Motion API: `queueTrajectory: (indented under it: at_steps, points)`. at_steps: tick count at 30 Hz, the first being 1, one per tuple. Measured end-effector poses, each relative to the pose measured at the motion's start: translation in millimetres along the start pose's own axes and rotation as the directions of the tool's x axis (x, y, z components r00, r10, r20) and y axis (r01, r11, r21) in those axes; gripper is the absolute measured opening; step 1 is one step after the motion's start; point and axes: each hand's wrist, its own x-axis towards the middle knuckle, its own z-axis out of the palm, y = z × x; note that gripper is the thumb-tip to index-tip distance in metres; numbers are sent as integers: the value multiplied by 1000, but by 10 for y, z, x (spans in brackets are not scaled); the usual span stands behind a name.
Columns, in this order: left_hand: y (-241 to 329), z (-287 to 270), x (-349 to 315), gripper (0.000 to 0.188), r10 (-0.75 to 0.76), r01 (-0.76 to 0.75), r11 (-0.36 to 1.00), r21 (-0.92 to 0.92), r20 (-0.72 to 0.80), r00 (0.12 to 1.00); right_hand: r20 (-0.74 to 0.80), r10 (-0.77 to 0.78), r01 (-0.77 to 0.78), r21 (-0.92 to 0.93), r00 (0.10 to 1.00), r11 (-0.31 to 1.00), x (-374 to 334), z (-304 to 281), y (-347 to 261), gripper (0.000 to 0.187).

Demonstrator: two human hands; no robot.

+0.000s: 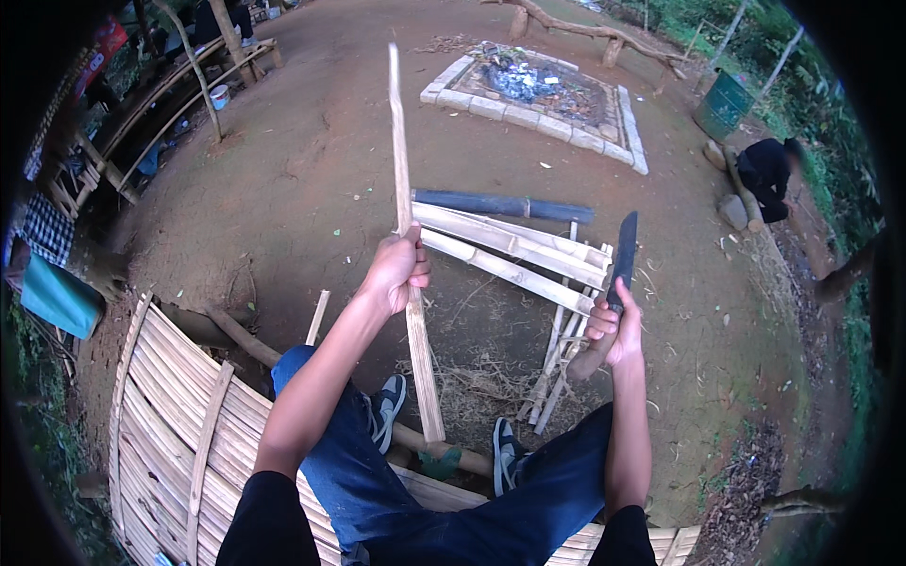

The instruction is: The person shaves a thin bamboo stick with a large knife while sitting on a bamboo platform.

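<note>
My left hand (394, 269) is wrapped round a long pale bamboo strip (422, 377), which stands nearly upright, its lower end between my knees. In my right hand (618, 330) is a machete (627, 250) with a dark blade pointing up and away and a thick brown handle. Blade and strip are well apart. Split bamboo pieces (510, 242) lie fanned on the ground between and beyond my hands, in front of a dark bamboo pole (505, 205). Thinner bamboo strips (552, 377) and shavings (472, 391) lie beyond my right shoe.
I sit on a bamboo-slat bench (170, 415). Ahead is a stone-edged fire pit (538, 118) with ash. A green drum (725, 104) and a crouching person in dark clothes (766, 179) are at the right. Another bamboo bench (142, 104) stands far left.
</note>
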Motion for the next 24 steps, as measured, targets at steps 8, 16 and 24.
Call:
queueTrajectory:
  at_steps: [8,16,24]
  points:
    - [-354,316,-94,41,-46,39,961,272,19,999,309,-643,416,-909,701,17,235,237,434,38]
    - [-890,644,-459,54,-120,-100,788,608,311,943,672,-449,512,-740,589,-436,61,420,567,63]
    - [-716,637,-521,43,-349,-64,711,701,430,833,470,-615,328,-882,633,-337,-14,235,271,60]
